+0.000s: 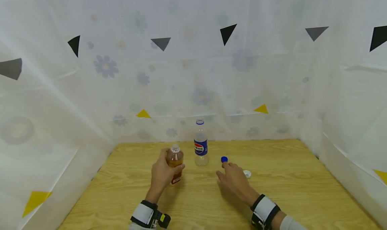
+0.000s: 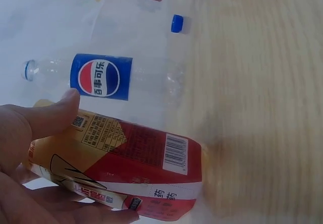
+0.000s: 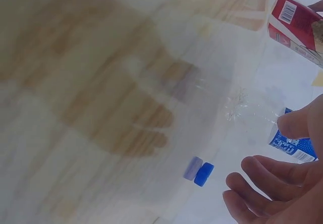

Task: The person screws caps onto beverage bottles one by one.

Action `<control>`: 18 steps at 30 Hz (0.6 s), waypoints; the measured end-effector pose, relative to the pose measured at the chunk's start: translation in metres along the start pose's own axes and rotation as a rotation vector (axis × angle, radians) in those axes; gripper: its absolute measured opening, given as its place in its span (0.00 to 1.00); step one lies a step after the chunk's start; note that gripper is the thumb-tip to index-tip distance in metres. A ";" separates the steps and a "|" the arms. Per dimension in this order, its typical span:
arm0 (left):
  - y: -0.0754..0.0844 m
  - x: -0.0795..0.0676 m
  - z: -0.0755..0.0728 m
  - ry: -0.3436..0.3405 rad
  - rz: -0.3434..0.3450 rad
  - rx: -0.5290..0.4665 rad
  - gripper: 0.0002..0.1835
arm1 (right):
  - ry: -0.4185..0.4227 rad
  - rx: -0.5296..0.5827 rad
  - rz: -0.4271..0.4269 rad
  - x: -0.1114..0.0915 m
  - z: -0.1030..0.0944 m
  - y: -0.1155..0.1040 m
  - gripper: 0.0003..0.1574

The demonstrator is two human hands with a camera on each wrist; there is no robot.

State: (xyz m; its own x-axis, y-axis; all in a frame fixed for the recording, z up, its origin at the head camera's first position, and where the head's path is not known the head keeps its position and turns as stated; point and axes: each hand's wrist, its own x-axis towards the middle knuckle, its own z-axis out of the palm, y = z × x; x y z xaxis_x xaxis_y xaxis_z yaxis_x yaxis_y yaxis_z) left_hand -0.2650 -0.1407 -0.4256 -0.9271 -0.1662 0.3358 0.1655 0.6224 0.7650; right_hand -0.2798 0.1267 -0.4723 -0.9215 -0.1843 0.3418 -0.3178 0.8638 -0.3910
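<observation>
My left hand (image 1: 163, 173) grips an uncapped bottle of amber drink (image 1: 175, 158); its red and yellow label (image 2: 126, 158) shows in the left wrist view. I cannot tell whether its base touches the table. Right of it stands a clear, uncapped Pepsi bottle (image 1: 201, 147) with a blue label (image 2: 101, 77), looking empty. Over the table at the right is my right hand (image 1: 235, 179), fingers loosely bent and holding nothing, as the right wrist view shows. Just beyond its fingertips lies a blue cap (image 1: 224, 159). A white cap (image 1: 247, 174) lies beside that hand, partly covered by it.
The wooden table (image 1: 193, 206) is bounded by pale flower-patterned sheeting (image 1: 193, 72) at the back and both sides. Black, grey and yellow triangles are stuck on the sheeting. Each wrist wears a strapped band (image 1: 266, 208).
</observation>
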 end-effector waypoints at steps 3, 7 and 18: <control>0.008 0.002 -0.001 -0.046 0.016 -0.003 0.41 | 0.002 0.008 -0.011 0.001 -0.003 0.000 0.19; 0.026 0.004 0.002 -0.137 0.041 -0.027 0.41 | 0.011 0.012 -0.008 0.001 -0.005 0.002 0.19; 0.066 0.006 0.015 -0.439 0.150 -0.016 0.42 | 0.014 0.015 0.028 0.003 -0.009 0.006 0.20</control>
State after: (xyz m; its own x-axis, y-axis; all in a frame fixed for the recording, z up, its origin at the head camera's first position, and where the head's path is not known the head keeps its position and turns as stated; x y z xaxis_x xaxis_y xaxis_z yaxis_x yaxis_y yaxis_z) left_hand -0.2648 -0.0898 -0.3814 -0.9467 0.2662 0.1814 0.3103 0.6024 0.7354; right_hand -0.2822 0.1355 -0.4656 -0.9267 -0.1537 0.3429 -0.2956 0.8614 -0.4129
